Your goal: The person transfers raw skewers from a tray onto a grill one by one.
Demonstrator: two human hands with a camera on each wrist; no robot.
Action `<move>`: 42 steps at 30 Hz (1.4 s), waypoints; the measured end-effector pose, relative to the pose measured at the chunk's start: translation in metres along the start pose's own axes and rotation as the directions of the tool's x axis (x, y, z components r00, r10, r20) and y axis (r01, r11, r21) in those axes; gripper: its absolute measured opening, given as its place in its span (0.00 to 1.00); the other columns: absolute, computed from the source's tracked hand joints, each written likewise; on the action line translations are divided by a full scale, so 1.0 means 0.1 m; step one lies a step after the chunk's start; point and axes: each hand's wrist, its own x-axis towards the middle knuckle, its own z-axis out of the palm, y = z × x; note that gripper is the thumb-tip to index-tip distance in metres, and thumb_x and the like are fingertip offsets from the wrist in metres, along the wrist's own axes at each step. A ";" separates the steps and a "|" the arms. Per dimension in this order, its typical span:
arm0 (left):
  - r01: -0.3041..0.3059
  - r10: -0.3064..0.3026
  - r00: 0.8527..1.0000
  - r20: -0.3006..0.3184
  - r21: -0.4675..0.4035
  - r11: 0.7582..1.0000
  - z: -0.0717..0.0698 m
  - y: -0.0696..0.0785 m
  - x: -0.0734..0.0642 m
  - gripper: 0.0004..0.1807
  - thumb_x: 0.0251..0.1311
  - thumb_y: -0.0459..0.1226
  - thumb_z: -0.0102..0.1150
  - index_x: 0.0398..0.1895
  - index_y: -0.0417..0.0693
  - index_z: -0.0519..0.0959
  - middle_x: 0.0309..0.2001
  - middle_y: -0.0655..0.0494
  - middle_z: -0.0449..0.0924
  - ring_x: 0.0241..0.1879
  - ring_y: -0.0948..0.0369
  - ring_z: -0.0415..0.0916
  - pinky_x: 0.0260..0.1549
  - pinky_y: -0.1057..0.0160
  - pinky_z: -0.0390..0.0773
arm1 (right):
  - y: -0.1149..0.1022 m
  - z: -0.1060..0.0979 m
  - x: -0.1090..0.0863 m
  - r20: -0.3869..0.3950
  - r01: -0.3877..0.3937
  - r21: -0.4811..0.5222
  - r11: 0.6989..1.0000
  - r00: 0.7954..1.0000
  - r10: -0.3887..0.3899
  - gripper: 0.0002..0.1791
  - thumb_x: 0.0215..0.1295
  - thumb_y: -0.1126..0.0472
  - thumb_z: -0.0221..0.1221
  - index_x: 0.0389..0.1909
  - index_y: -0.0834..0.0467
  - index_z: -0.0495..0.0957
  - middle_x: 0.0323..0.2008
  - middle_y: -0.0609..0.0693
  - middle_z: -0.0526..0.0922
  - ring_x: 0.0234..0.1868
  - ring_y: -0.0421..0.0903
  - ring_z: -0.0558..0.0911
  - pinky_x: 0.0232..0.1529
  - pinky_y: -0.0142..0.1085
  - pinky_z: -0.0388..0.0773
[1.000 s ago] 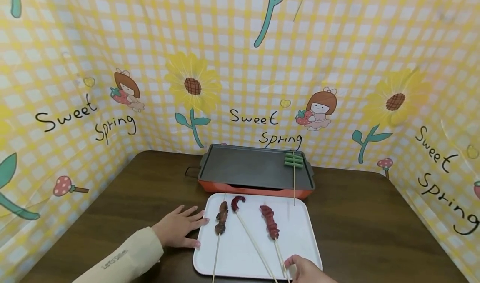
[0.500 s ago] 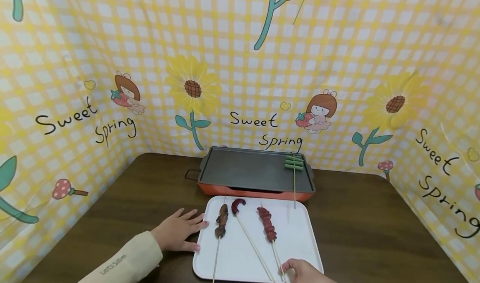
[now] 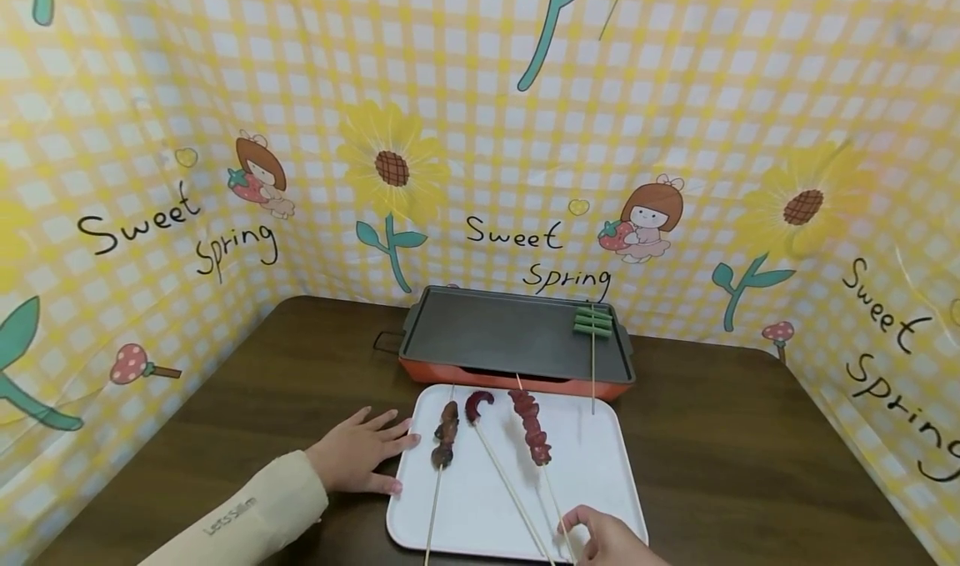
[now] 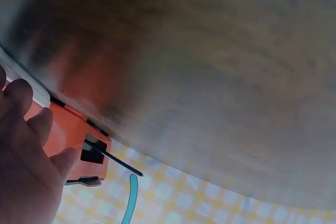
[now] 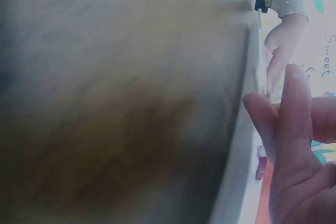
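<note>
Brown table (image 3: 720, 458), left hand (image 3: 358, 453) spread at tray (image 3: 600, 466), right hand (image 3: 606, 538) pinching red skewer (image 3: 532, 428), now nearer griddle (image 3: 495, 333)

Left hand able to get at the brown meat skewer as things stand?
Probably yes: the left hand rests, fingers spread, at the left edge of the white tray, and nothing shows between it and the brown meat skewer.

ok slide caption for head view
Right hand pinches a red skewer over a white tray; left hand rests at its edge.

Four skewers (image 3: 531, 429), one tray (image 3: 600, 466), one griddle (image 3: 495, 333)
</note>
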 end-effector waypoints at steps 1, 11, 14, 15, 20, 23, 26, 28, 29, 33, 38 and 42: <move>-0.003 0.003 1.000 -0.002 0.004 1.000 0.00 0.00 0.01 0.40 0.58 0.66 0.47 0.70 0.57 0.67 0.69 0.53 0.64 0.69 0.48 0.57 0.63 0.41 0.56 | -0.02 0.00 -0.01 -0.003 -0.004 -0.005 1.000 1.000 0.004 0.18 0.46 0.78 0.57 0.38 0.60 0.72 0.13 0.43 0.64 0.15 0.34 0.63 0.19 0.26 0.57; 0.000 -0.001 1.000 0.019 0.008 1.000 0.00 0.01 0.00 0.40 0.58 0.67 0.46 0.70 0.57 0.66 0.70 0.53 0.63 0.70 0.49 0.56 0.63 0.42 0.55 | -0.17 -0.05 0.02 -0.038 0.061 0.020 0.998 0.997 -0.060 0.20 0.46 0.79 0.55 0.42 0.64 0.70 0.12 0.45 0.72 0.13 0.34 0.69 0.16 0.25 0.64; -0.002 0.002 1.000 0.008 0.008 1.000 -0.02 0.01 0.01 0.40 0.58 0.66 0.46 0.70 0.57 0.66 0.69 0.53 0.63 0.70 0.49 0.56 0.63 0.42 0.56 | -0.20 -0.07 0.05 -0.046 0.049 0.084 0.995 0.998 -0.046 0.19 0.49 0.80 0.54 0.44 0.66 0.68 0.13 0.49 0.76 0.13 0.36 0.74 0.15 0.26 0.69; -0.006 0.006 1.000 0.006 0.008 1.000 -0.03 0.02 0.01 0.40 0.59 0.66 0.46 0.70 0.57 0.67 0.69 0.53 0.63 0.69 0.49 0.56 0.63 0.41 0.56 | -0.21 -0.08 0.07 -0.051 0.030 0.106 0.994 0.998 -0.024 0.19 0.50 0.79 0.53 0.45 0.67 0.68 0.13 0.51 0.76 0.13 0.37 0.75 0.15 0.27 0.70; -0.009 0.009 1.000 0.012 -0.002 1.000 -0.05 0.04 0.02 0.41 0.58 0.67 0.45 0.70 0.57 0.66 0.69 0.53 0.63 0.69 0.49 0.56 0.63 0.42 0.55 | -0.29 -0.11 0.20 -0.097 0.002 0.144 0.990 0.995 0.012 0.20 0.50 0.79 0.54 0.47 0.70 0.66 0.13 0.50 0.75 0.12 0.37 0.74 0.13 0.28 0.71; 0.001 -0.002 1.000 0.021 0.004 1.000 -0.05 0.03 0.01 0.41 0.58 0.67 0.46 0.70 0.57 0.66 0.70 0.53 0.63 0.70 0.49 0.56 0.63 0.42 0.55 | -0.36 -0.15 0.33 -0.115 -0.014 0.147 0.989 0.993 0.031 0.22 0.49 0.79 0.54 0.48 0.72 0.66 0.13 0.50 0.75 0.12 0.38 0.75 0.14 0.29 0.72; 0.005 -0.005 1.000 0.022 0.020 1.000 -0.05 0.04 -0.01 0.40 0.58 0.67 0.46 0.70 0.57 0.66 0.69 0.53 0.63 0.69 0.49 0.57 0.63 0.42 0.56 | -0.43 -0.21 0.45 -0.139 -0.056 0.147 0.988 0.987 0.076 0.22 0.51 0.78 0.55 0.50 0.72 0.66 0.14 0.51 0.77 0.13 0.39 0.75 0.15 0.31 0.74; 0.001 -0.002 1.000 0.020 0.024 1.000 -0.05 0.04 -0.01 0.40 0.58 0.66 0.47 0.70 0.57 0.66 0.69 0.54 0.63 0.69 0.49 0.57 0.63 0.42 0.56 | -0.44 -0.25 0.52 -0.164 -0.082 0.137 0.987 0.981 0.104 0.22 0.52 0.78 0.55 0.50 0.72 0.66 0.14 0.51 0.77 0.13 0.40 0.75 0.16 0.32 0.75; -0.001 0.000 1.000 0.018 0.028 1.000 -0.05 0.04 0.00 0.40 0.58 0.66 0.47 0.70 0.58 0.66 0.69 0.54 0.63 0.69 0.49 0.57 0.63 0.42 0.56 | -0.44 -0.27 0.54 -0.177 -0.094 0.137 0.986 0.977 0.118 0.22 0.52 0.79 0.55 0.51 0.72 0.66 0.14 0.51 0.77 0.13 0.40 0.75 0.16 0.32 0.75; -0.005 0.003 1.000 0.024 0.049 0.999 -0.06 0.06 0.01 0.39 0.58 0.66 0.47 0.70 0.59 0.66 0.69 0.55 0.63 0.69 0.50 0.57 0.63 0.42 0.57 | -0.43 -0.33 0.62 -0.222 -0.134 0.136 0.982 0.962 0.162 0.22 0.54 0.79 0.56 0.51 0.72 0.65 0.14 0.52 0.77 0.13 0.40 0.74 0.17 0.33 0.76; 0.019 -0.023 0.998 0.055 0.063 0.998 -0.06 0.05 0.01 0.39 0.58 0.66 0.48 0.70 0.60 0.66 0.70 0.55 0.63 0.70 0.51 0.56 0.63 0.43 0.56 | -0.46 -0.39 0.72 -0.246 -0.136 0.137 0.981 0.955 0.167 0.22 0.56 0.78 0.56 0.53 0.73 0.65 0.14 0.53 0.77 0.13 0.40 0.75 0.18 0.34 0.77; 0.024 -0.027 0.998 0.051 0.059 0.998 -0.06 0.05 0.00 0.39 0.58 0.65 0.49 0.70 0.59 0.66 0.70 0.55 0.63 0.70 0.51 0.56 0.63 0.43 0.56 | -0.52 -0.43 0.80 -0.271 -0.137 0.151 0.979 0.947 0.174 0.22 0.57 0.79 0.55 0.54 0.73 0.65 0.16 0.54 0.76 0.13 0.41 0.75 0.19 0.33 0.77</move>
